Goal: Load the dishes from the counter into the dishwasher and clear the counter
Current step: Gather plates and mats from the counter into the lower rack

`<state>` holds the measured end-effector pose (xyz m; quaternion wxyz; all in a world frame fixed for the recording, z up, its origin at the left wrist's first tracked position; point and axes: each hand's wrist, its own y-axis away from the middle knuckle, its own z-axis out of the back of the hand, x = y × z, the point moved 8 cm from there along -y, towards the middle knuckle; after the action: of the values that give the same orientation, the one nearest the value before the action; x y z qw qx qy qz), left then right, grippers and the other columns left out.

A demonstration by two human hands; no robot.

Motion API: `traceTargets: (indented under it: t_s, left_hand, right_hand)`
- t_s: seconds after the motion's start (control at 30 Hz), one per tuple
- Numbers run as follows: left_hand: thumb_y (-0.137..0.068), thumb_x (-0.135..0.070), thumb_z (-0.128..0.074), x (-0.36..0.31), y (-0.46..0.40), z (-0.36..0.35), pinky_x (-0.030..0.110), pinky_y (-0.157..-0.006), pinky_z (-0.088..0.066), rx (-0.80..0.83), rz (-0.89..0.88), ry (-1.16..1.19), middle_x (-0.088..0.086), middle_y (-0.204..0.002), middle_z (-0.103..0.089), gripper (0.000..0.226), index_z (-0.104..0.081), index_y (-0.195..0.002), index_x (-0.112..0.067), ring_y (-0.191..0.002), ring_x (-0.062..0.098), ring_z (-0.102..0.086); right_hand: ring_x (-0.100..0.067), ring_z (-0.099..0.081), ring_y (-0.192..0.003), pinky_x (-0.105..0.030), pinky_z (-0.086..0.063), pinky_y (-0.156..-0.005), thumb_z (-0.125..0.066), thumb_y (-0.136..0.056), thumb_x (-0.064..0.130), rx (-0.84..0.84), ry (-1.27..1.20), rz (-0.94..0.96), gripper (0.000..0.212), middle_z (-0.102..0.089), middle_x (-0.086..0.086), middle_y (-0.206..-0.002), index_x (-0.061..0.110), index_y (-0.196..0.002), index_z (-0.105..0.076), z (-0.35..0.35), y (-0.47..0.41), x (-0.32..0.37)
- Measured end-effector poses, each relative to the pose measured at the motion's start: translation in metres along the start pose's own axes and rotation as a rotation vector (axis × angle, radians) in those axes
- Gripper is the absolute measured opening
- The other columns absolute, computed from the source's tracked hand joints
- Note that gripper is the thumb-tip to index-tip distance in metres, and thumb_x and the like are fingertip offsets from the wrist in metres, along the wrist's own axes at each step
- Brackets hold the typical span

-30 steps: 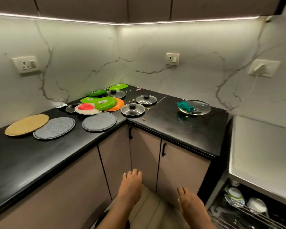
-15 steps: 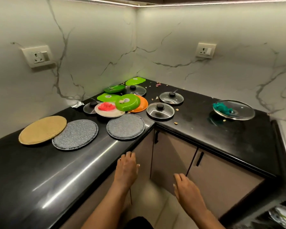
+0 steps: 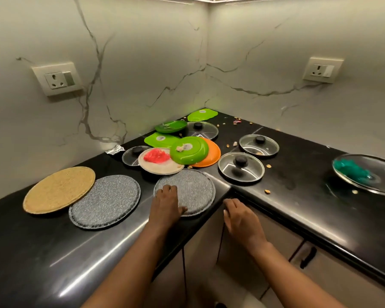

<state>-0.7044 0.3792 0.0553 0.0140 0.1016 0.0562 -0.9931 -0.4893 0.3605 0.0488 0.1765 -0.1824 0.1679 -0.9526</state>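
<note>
Right now the black L-shaped tabletop point(image 3: 53, 252) wraps the corner, and everything is placed here relative to the grey mat point(image 3: 191, 190) lying flat at its inner corner edge. Round, that mat has no long axis to point anywhere. The left hand point(image 3: 167, 205) rests on the mat's near-left part, fingers point(image 3: 165, 188) curled loosely onto its surface with the thumb spread to the right; whether they actually grip the mat cannot be told. The right hand point(image 3: 238, 218) hovers just right of the mat, off the tabletop edge, its fingers relaxed and holding nothing. Far right of the mat sits a large glass lid point(image 3: 369, 174) with teal residue. Left of the mat lie a second grey mat point(image 3: 105, 203) and, overlapping it, a tan mat point(image 3: 58, 188). Just behind the mat a pale plate point(image 3: 160, 162) carries red residue, with a green plate point(image 3: 189, 150) leaning over an orange plate point(image 3: 209, 156). Right of the mat, close by, sits a small knobbed lid point(image 3: 241, 167).
</note>
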Motion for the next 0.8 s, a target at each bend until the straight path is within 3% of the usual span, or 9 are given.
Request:
traceTargets:
  t_s: [0.07,0.17,0.3,0.4,0.47,0.6,0.7,0.8]
  left_hand:
    - [-0.079,-0.052,-0.07,-0.002,-0.032,-0.01,0.039,-0.1,-0.04,0.035,0.046,0.002,0.009,-0.13,-0.045,0.069,-0.043,-0.127,-0.012,-0.121,0.029,-0.044]
    - [-0.074,-0.054,-0.074,-0.006,-0.079,-0.027,0.041,-0.107,-0.035,0.097,0.1,-0.011,0.013,-0.142,-0.036,0.088,-0.033,-0.138,-0.01,-0.13,0.032,-0.037]
    - [-0.062,-0.055,-0.082,-0.007,-0.133,-0.039,0.05,-0.118,-0.005,0.196,0.149,-0.146,0.019,-0.159,0.005,0.128,-0.004,-0.152,-0.008,-0.145,0.044,0.002]
    - [-0.056,-0.06,-0.083,0.002,-0.169,-0.036,0.054,-0.116,0.0,0.237,0.168,-0.234,0.02,-0.158,0.015,0.141,0.005,-0.153,-0.008,-0.143,0.048,0.012]
    - [-0.061,-0.057,-0.081,0.012,-0.189,-0.033,0.056,-0.116,0.0,0.267,0.196,-0.288,0.023,-0.158,0.012,0.136,0.005,-0.152,-0.005,-0.143,0.049,0.01]
    - [-0.089,-0.028,-0.065,0.036,-0.204,-0.04,0.058,-0.115,-0.012,0.371,0.302,-0.327,0.023,-0.159,0.007,0.093,-0.002,-0.153,-0.003,-0.145,0.046,0.002]
    - [-0.089,-0.017,-0.066,0.054,-0.203,-0.06,0.056,-0.111,-0.025,0.527,0.43,-0.183,0.017,-0.16,0.007,0.089,-0.004,-0.152,-0.003,-0.147,0.038,-0.002]
    - [-0.095,-0.006,-0.053,0.06,-0.208,-0.068,0.062,-0.11,-0.022,0.586,0.526,-0.124,0.012,-0.161,0.012,0.078,-0.001,-0.153,-0.005,-0.148,0.035,0.003]
  right_hand:
    - [-0.028,-0.062,-0.077,-0.039,-0.053,-0.062,-0.053,-0.087,0.021,0.002,-0.037,0.041,0.015,-0.059,-0.005,-0.09,0.013,-0.098,-0.059,-0.009,-0.038,-0.008]
    - [-0.03,-0.062,-0.073,-0.037,-0.05,-0.058,-0.066,-0.082,0.012,-0.042,-0.088,0.076,0.014,-0.061,-0.008,-0.085,0.01,-0.095,-0.061,-0.015,-0.093,-0.018]
    - [-0.03,-0.059,-0.074,-0.037,-0.045,-0.058,-0.066,-0.081,0.009,-0.04,-0.14,0.179,0.014,-0.06,-0.009,-0.083,0.01,-0.094,-0.06,-0.031,-0.161,-0.029]
    - [-0.033,-0.06,-0.076,-0.037,-0.045,-0.057,-0.063,-0.083,0.012,-0.008,-0.177,0.227,0.018,-0.062,-0.01,-0.091,0.009,-0.101,-0.061,-0.046,-0.206,-0.033]
    - [-0.035,-0.062,-0.079,-0.039,-0.048,-0.058,-0.062,-0.084,0.012,0.01,-0.228,0.237,0.022,-0.063,-0.012,-0.097,0.008,-0.106,-0.062,-0.057,-0.238,-0.034]
    - [-0.036,-0.063,-0.082,-0.042,-0.054,-0.065,-0.058,-0.084,0.015,0.015,-0.305,0.301,0.027,-0.065,-0.013,-0.098,0.008,-0.11,-0.063,-0.075,-0.292,-0.021]
    - [-0.038,-0.062,-0.087,-0.044,-0.054,-0.069,-0.06,-0.084,0.016,0.052,-0.291,0.357,0.028,-0.065,-0.015,-0.1,0.007,-0.11,-0.065,-0.091,-0.327,-0.006]
    - [-0.039,-0.062,-0.094,-0.044,-0.051,-0.077,-0.064,-0.084,0.015,0.116,-0.248,0.442,0.031,-0.066,-0.015,-0.106,0.008,-0.114,-0.066,-0.113,-0.359,0.011]
